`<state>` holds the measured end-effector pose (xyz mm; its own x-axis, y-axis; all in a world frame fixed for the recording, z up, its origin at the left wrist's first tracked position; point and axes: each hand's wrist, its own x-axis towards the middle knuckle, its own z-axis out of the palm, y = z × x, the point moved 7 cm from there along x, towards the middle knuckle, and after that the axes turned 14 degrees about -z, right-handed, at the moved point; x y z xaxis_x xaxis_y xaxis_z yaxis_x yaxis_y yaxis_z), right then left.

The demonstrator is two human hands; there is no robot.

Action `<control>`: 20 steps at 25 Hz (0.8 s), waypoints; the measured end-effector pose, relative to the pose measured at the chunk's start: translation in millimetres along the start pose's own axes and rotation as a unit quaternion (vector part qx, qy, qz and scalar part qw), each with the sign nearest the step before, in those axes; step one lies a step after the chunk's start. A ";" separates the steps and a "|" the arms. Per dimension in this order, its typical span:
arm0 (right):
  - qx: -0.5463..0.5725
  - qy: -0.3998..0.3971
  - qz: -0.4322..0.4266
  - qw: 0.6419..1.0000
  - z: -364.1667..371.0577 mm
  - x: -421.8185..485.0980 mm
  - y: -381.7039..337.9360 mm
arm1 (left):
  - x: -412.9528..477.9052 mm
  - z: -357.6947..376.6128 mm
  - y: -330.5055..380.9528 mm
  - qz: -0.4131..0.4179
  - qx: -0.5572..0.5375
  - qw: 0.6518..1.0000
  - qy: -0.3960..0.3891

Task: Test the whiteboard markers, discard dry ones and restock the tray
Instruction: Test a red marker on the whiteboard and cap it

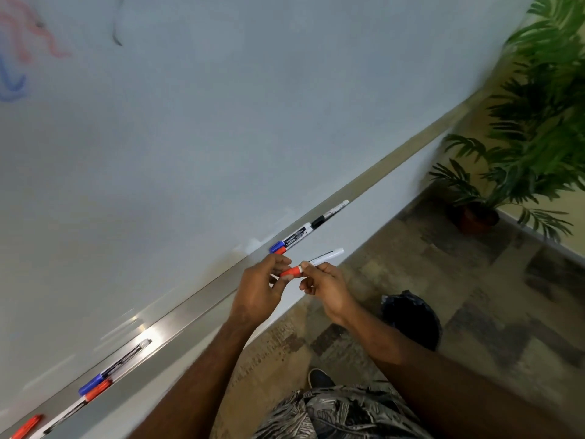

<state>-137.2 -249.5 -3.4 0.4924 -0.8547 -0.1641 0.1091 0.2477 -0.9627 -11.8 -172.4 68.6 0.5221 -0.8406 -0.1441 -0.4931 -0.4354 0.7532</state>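
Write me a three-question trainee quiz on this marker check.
1. True or false: the held marker has a blue cap.
2. Which hand pinches the cap end? A) left hand B) right hand
3. Fill in: the dark bin stands on the ____.

Key: 1 false, the cap is red. 2 A; the right hand holds the white barrel. 3 floor.
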 end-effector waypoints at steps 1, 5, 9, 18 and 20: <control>0.015 0.019 0.020 0.999 -13.1 -0.2 8.6 | 4.8 12.5 2.0 -0.003 0.018 1.000 -0.023; 0.018 0.154 0.084 0.984 -85.5 -11.5 42.5 | 21.0 56.3 3.9 -0.009 0.111 0.991 -0.077; 0.004 0.285 0.129 0.950 -170.2 -41.5 73.0 | 27.1 97.4 -2.4 0.001 0.183 0.971 -0.152; 0.033 0.400 0.181 0.898 -310.0 -58.8 67.1 | 35.8 174.0 35.4 0.080 0.278 0.933 -0.214; 0.016 0.396 0.175 0.901 -329.6 -54.8 56.5 | 39.5 183.1 44.6 0.095 0.281 0.932 -0.209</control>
<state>-442.6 -339.0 -119.7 -0.2678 -0.7761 -0.5709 0.0969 0.5678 -0.8174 -140.6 -284.0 -21.0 0.1298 -0.9205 -0.3687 -0.8971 -0.2674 0.3517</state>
